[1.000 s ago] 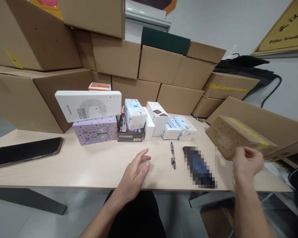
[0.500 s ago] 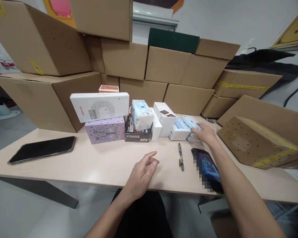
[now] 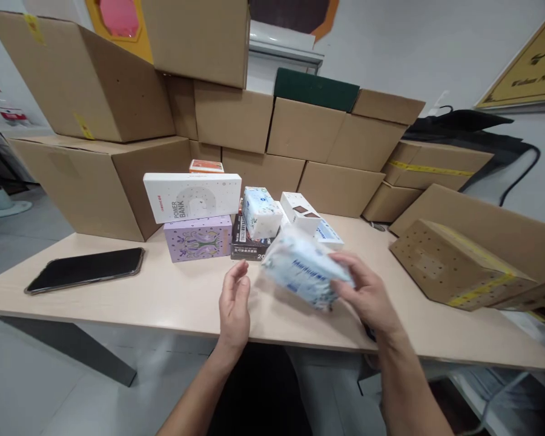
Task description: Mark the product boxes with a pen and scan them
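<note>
My right hand [image 3: 367,293] grips the right end of a blue-and-white tissue pack [image 3: 302,272], held above the table and blurred by motion. Just left of the pack, my left hand [image 3: 236,303] is open with nothing in it, fingers pointing up. Behind the pack stand a white box with brown pictures [image 3: 300,209] and another blue-and-white pack [image 3: 330,233], partly covered. One more tissue pack [image 3: 261,212] rests on a dark box [image 3: 247,249]. At the left, a white power bank box [image 3: 193,198] lies on a purple patterned box [image 3: 198,239].
A black phone [image 3: 86,269] lies on the table [image 3: 181,303] at the left. Cardboard boxes [image 3: 234,115] are stacked along the back. A dotted carton [image 3: 454,263] stands at the right. Most of the dark device near my right wrist is hidden.
My right hand has lifted the tissue pack from the right end of the row and brought it left toward me. My left hand has shifted slightly left. The view has turned a little.
</note>
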Demonstrator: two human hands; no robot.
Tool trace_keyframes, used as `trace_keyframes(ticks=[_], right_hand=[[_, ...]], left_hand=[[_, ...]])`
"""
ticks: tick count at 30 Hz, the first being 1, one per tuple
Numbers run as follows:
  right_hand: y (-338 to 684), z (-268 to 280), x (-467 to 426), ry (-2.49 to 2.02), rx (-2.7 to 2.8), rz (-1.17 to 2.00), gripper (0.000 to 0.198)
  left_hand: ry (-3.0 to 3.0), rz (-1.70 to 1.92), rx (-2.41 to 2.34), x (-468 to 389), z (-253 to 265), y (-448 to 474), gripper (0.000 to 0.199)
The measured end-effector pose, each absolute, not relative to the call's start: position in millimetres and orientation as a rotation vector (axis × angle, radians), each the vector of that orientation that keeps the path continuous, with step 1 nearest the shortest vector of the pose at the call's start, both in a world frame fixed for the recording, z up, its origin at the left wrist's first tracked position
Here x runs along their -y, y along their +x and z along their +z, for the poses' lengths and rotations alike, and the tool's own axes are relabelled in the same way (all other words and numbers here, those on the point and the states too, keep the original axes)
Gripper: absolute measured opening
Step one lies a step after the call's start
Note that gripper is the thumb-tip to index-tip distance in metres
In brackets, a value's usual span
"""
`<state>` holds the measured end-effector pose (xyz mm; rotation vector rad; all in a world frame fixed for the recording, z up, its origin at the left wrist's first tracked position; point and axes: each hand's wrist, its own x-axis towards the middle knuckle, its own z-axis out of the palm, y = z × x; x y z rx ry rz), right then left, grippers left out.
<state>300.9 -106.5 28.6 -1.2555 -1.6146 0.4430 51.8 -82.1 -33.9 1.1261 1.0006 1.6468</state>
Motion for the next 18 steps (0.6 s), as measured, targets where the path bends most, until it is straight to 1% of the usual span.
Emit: trace_keyframes(ticks=[2, 3, 6, 8, 10, 14, 18], right_hand=[[283, 16, 97, -1.213, 1.772, 0.584, 0.037], [276, 10, 92, -1.204, 1.806, 0.641, 0.040], [266, -4, 81, -1.172, 1.689, 0.734, 0.058], [264, -10, 79, -1.190, 1.549, 0.717, 0.065], [262, -12, 80, -1.267, 1.477, 0.697, 0.063], [258, -14, 85, -1.380, 1.473, 0.775, 0.063], [258, -19, 85, -1.296, 1.529, 0.633, 0.059]], left_hand=[[1.157, 1.645, -1.039, 80, -30, 41, 0.045], [1.179, 1.628, -1.050, 79, -29, 35, 0.046], [1.209, 1.546, -1.074, 74, -26, 23, 0.050], [1.210, 1.502, -1.108, 71, -27, 20, 0.051], [1.253, 1.488, -1.135, 70, -28, 20, 0.052], [1.428, 1.545, -1.102, 73, -28, 22, 0.048], [1.340, 1.635, -0.989, 76, -32, 23, 0.042]])
